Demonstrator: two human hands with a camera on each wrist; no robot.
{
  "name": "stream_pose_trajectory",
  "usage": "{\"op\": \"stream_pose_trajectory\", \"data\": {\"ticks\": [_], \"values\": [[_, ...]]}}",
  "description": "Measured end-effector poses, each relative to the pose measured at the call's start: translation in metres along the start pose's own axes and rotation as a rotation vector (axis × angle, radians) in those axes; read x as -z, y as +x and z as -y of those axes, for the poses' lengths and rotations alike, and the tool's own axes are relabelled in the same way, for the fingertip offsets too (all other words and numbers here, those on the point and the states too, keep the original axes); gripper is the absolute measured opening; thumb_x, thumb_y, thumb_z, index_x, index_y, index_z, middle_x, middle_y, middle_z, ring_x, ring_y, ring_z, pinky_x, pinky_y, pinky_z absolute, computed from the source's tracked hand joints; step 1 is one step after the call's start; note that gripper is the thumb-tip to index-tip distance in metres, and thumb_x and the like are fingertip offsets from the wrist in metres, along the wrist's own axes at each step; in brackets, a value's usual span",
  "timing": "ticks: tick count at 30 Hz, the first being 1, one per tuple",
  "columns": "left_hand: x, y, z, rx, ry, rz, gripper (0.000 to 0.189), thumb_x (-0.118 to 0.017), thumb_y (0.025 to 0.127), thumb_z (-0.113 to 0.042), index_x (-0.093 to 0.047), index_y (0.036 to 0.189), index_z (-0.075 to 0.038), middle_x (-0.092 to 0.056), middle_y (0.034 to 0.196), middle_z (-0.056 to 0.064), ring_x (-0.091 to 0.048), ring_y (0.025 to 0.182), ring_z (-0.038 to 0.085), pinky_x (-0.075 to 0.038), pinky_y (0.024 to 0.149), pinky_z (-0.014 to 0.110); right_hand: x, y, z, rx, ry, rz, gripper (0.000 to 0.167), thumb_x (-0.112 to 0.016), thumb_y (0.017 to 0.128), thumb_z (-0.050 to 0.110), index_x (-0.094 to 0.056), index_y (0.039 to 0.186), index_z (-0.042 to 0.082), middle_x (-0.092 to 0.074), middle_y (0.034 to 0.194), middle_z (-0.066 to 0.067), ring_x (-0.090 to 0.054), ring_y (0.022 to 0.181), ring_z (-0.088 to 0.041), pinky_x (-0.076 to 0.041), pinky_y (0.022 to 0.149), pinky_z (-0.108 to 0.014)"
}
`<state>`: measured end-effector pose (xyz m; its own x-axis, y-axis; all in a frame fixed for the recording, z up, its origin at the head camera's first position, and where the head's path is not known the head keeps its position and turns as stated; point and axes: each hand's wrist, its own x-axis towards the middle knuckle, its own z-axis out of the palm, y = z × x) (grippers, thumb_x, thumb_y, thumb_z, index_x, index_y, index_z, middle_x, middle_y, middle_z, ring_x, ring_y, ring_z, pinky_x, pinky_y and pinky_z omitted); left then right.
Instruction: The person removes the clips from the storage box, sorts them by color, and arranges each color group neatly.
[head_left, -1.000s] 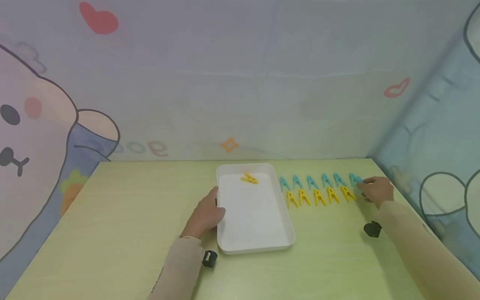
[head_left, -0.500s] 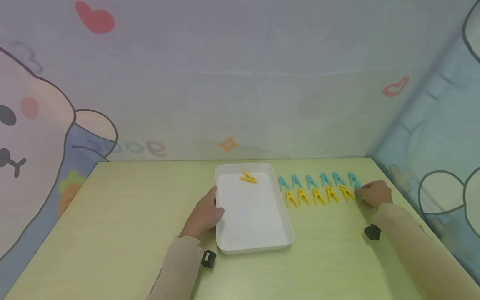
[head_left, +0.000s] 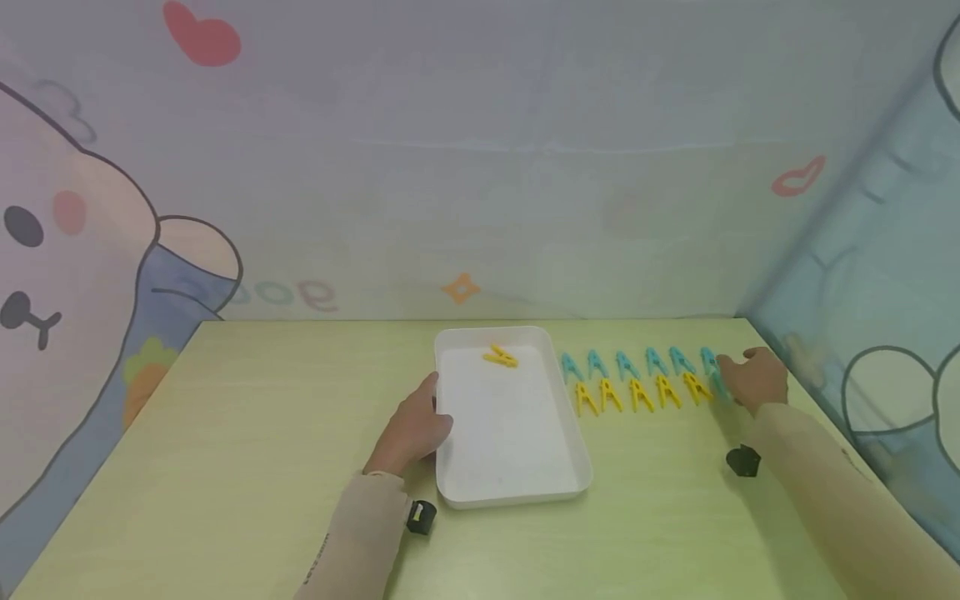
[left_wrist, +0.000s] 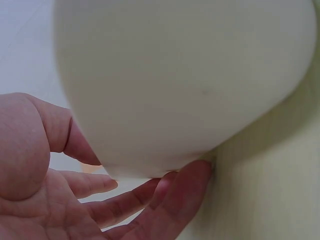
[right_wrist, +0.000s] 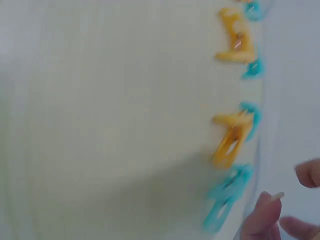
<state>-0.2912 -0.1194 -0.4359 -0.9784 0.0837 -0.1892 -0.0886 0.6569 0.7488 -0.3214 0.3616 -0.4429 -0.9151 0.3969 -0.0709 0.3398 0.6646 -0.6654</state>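
My left hand [head_left: 408,427] holds the left side of a white rectangular tray [head_left: 513,433], thumb over the rim and fingertips against the outer wall near its base. A single yellow clothespin [head_left: 501,358] lies towards the tray's far end. Right of the tray, a row of blue clothespins [head_left: 626,365] stands behind a row of yellow clothespins [head_left: 640,394]. My right hand [head_left: 753,379] hovers at the right end of both rows, thumb and fingers apart. Below them a blue-green clothespin [right_wrist: 226,200] lies on the table, ending the yellow row; the hand partly hides it in the head view.
The pale green table [head_left: 285,425] meets a printed wall cloth [head_left: 480,167] at the back. Another patterned cloth [head_left: 892,283] hangs along the right edge, near my right hand. Black wrist cameras sit on both cuffs.
The right hand's fingers were together on the blue-green clothespin at the row's end; now they have let go and spread apart above it. The left hand and tray stay in place.
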Motion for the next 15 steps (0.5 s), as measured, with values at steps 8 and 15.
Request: {"op": "stream_pose_trajectory", "data": {"ticks": [8, 15], "values": [[0.001, -0.001, -0.001, 0.004, 0.018, 0.002, 0.076, -0.050, 0.087, -0.008, -0.021, 0.157, -0.004, -0.046, 0.146, 0.021, -0.051, 0.118, 0.031, -0.038, 0.103, 0.052, -0.013, -0.017, 0.066, -0.038, 0.420, -0.071, 0.071, -0.037, 0.102, 0.037, -0.010, 0.156, -0.001, -0.041, 0.137, -0.033, -0.063, 0.063, -0.010, -0.056, 0.063, -0.027], [0.000, -0.002, -0.002, -0.010, 0.026, -0.001, 0.076, -0.050, 0.086, -0.007, -0.022, 0.157, -0.002, -0.047, 0.145, 0.022, -0.052, 0.115, 0.031, -0.039, 0.102, 0.052, -0.036, -0.034, 0.122, 0.006, 0.509, 0.052, 0.059, -0.041, 0.103, 0.030, -0.030, 0.151, -0.002, -0.056, 0.113, -0.022, -0.063, 0.064, -0.011, -0.056, 0.064, -0.028]]}}
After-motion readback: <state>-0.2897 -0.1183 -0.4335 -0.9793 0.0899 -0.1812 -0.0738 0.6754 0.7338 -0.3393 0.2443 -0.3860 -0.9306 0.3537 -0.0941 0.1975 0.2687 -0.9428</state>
